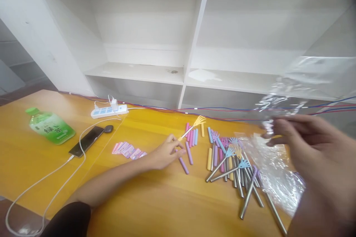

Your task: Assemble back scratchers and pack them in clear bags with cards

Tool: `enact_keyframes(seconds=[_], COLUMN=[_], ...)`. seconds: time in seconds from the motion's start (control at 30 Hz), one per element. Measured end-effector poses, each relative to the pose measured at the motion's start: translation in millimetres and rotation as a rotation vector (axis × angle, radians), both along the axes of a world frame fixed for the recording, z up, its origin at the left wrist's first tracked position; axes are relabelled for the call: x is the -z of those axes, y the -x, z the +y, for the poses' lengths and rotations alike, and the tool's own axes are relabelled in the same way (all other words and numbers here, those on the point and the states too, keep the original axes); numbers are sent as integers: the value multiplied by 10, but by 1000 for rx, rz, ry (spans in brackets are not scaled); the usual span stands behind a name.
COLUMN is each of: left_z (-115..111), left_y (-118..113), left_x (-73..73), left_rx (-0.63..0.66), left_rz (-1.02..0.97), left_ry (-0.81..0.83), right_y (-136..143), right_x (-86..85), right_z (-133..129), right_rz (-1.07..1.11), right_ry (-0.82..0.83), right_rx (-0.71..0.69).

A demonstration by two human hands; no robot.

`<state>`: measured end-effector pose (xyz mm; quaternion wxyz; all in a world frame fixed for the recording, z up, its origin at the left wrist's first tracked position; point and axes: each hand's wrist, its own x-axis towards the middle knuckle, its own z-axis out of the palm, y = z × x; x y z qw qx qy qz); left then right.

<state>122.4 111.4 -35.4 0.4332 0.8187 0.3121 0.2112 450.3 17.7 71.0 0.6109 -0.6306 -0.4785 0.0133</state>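
Observation:
My left hand (166, 152) is closed around the handle end of a back scratcher with a yellow claw head (199, 120) and a metal rod. On the right, my raised right hand (311, 144) pinches a clear plastic bag (286, 94), blurred and hanging in the air above the table. Just beside my left hand lie loose purple handle sleeves (189, 153). Between my hands is a pile of back scratchers with metal rods and blue, purple and yellow claw heads (229, 152). More clear plastic bags (278, 177) lie partly under my right forearm.
Pink and blue printed cards (128, 150) lie left of my left hand. Farther left are a phone (87, 142) on a white cable, a dark small case (108, 129), a green bottle (50, 126) on its side and a power strip (109, 111). White shelving (139, 72) stands behind the table.

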Motion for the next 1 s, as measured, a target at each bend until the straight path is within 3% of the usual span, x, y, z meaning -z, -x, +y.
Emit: enact_keyframes(seconds=[0.13, 0.3, 0.4, 0.53, 0.67, 0.77, 1.0], left_z=[-58, -172, -186, -129, -99, -113, -145], left_y=[-8, -43, -56, -61, -61, -55, -103], left_x=[-88, -106, -91, -50, -41, -33, 162], left_rx=[120, 119, 104, 88, 77, 172, 321], left_rz=[-136, -259, -292, -300, -395, -447, -418], left_ry=[53, 243, 301, 189, 145, 255, 587], right_y=[635, 1000, 1024, 942, 1007, 1188, 1464], right_x=[105, 305, 358, 426, 528, 624, 838], right_z=[203, 314, 332, 388, 470, 505, 428], right_rz=[181, 273, 330, 426, 348, 270, 415], right_ry=[72, 117, 122, 119, 370, 439, 511], right_rx=[-419, -681, -720, -781, -937, -896, -843])
